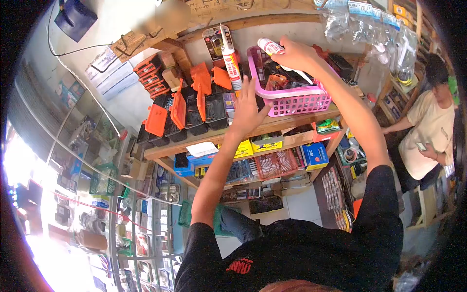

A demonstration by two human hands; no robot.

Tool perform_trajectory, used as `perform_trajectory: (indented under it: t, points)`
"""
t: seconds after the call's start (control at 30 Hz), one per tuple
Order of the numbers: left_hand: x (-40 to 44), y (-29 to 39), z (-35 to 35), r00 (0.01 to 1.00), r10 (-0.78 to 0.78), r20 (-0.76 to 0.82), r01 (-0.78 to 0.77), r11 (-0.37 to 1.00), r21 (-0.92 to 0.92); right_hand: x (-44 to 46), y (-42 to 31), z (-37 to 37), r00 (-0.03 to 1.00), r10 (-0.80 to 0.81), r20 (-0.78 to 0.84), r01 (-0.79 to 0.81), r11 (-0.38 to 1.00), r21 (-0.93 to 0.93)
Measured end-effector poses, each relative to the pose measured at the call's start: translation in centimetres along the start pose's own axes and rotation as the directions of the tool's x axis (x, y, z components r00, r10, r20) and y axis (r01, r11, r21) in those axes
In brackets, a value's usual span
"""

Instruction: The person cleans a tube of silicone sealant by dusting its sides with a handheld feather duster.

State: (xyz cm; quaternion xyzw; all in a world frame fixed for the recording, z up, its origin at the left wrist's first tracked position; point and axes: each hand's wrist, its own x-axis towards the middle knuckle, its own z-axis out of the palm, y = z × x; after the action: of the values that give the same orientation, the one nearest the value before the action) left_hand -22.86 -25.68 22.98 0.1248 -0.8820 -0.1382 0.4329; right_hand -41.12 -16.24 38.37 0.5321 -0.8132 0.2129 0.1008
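Note:
My left hand point(248, 108) is at the front of the upper shelf with its fingers spread, its fingertips at the base of an upright silicone sealant tube point(230, 65) with a pointed nozzle. Whether they touch the tube is unclear. My right hand point(297, 54) is closed around a second white and red sealant tube point(270, 46), held tilted above a pink basket point(299, 104). A white nozzle shows below that hand. Dark and orange packaged items lie inside the basket.
Black bins with orange lids point(178, 111) stand left of the basket. Below is a shelf point(262, 127) with boxes and a blue 3M box point(314, 155). Plastic packs point(362, 29) hang at upper right. Another person point(428, 126) stands at the right, holding a phone. Glass cases line the left.

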Motion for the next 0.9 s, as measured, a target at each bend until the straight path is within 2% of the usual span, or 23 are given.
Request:
perform_trajectory:
  t: [0.03,0.07,0.13,0.17,0.2,0.27,0.3,0.33,0.37,0.4,0.47,0.5,0.53,0.57,0.6,0.67,0.7,0.73,0.8,0.83,0.9]
  points:
    - [0.2,0.7,-0.2,0.998,0.005,-0.068,-0.006,1.000,-0.013,-2.0,-0.4,-1.1,1.000,-0.012,-0.007,0.012,0.998,0.056]
    - [0.3,1.4,-0.7,0.992,0.050,-0.114,-0.043,0.997,0.063,-4.0,-0.7,-2.0,1.000,-0.023,-0.015,0.024,0.993,0.112]
    - [0.4,3.5,-2.4,0.970,0.148,-0.194,-0.105,0.971,0.216,-7.5,-0.8,-3.3,0.990,-0.097,0.099,0.059,0.941,0.332]
    - [0.5,4.6,-3.3,0.966,0.197,-0.169,-0.144,0.949,0.282,-9.2,-0.9,-3.8,0.979,-0.141,0.150,0.062,0.897,0.438]
    - [0.5,5.4,-3.7,0.949,0.267,-0.165,-0.211,0.933,0.291,-10.8,-1.2,-4.2,0.949,-0.160,0.270,0.000,0.861,0.509]
    - [0.6,7.8,-5.4,0.937,0.344,0.065,-0.340,0.847,0.408,-13.2,-0.9,-3.7,0.889,-0.372,0.266,0.183,0.823,0.538]
    - [0.3,7.6,-5.5,0.904,0.427,0.029,-0.419,0.868,0.266,-14.0,-0.9,-3.6,0.861,-0.402,0.313,0.172,0.808,0.563]
    - [-0.3,7.8,-5.5,0.935,0.345,0.082,-0.354,0.912,0.208,-14.5,-1.1,-3.6,0.828,-0.433,0.357,0.161,0.793,0.587]
    - [-1.4,8.3,-5.7,0.954,0.264,0.139,-0.285,0.946,0.156,-14.9,-1.4,-4.7,0.795,-0.390,0.464,0.072,0.821,0.566]
    - [-2.5,8.8,-5.8,0.962,0.184,0.201,-0.209,0.972,0.109,-14.8,-1.0,-4.6,0.803,-0.365,0.471,0.036,0.819,0.573]
    - [-4.8,9.9,-5.9,0.974,0.081,0.213,-0.095,0.994,0.058,-13.1,0.3,-4.4,0.811,-0.319,0.490,-0.034,0.811,0.585]
    - [-5.9,10.4,-5.9,0.976,0.029,0.218,-0.038,0.999,0.035,-12.0,1.7,-3.5,0.888,-0.315,0.334,0.046,0.786,0.617]
    - [-6.9,10.9,-5.8,0.974,0.000,0.225,0.012,0.999,-0.049,-11.4,1.8,-4.7,0.933,-0.127,0.337,-0.071,0.852,0.518]
    - [-8.0,11.5,-5.5,0.972,-0.031,0.234,0.063,0.989,-0.132,-9.6,3.9,-3.5,0.986,-0.094,0.140,0.038,0.933,0.358]
    - [-9.1,11.9,-5.2,0.968,-0.060,0.243,0.113,0.971,-0.211,-7.8,6.6,-1.7,0.993,-0.101,-0.067,0.111,0.980,0.165]
    - [-11.7,11.8,-4.1,0.926,-0.127,0.357,0.227,0.941,-0.252,-6.1,9.2,-0.1,0.995,0.005,0.104,-0.014,0.996,0.083]
    - [-13.5,11.3,-2.8,0.944,-0.150,0.292,0.243,0.918,-0.313,-5.5,10.5,1.1,0.981,0.059,0.186,-0.066,0.997,0.033]
    - [-14.3,12.6,-3.2,0.916,-0.222,0.333,0.338,0.874,-0.348,-5.2,12.3,3.1,0.990,-0.046,0.135,0.034,0.995,0.091]
    - [-17.4,12.1,-1.9,0.896,-0.235,0.378,0.374,0.857,-0.354,-5.4,12.2,3.3,0.989,0.017,0.149,-0.027,0.998,0.061]
    - [-18.4,12.4,-1.6,0.880,-0.266,0.394,0.435,0.785,-0.440,-5.1,13.0,3.5,0.989,0.025,0.147,-0.035,0.997,0.065]
    - [-19.8,12.9,-1.9,0.825,-0.363,0.433,0.540,0.729,-0.419,-4.7,14.6,4.3,0.987,0.048,0.155,-0.061,0.995,0.074]
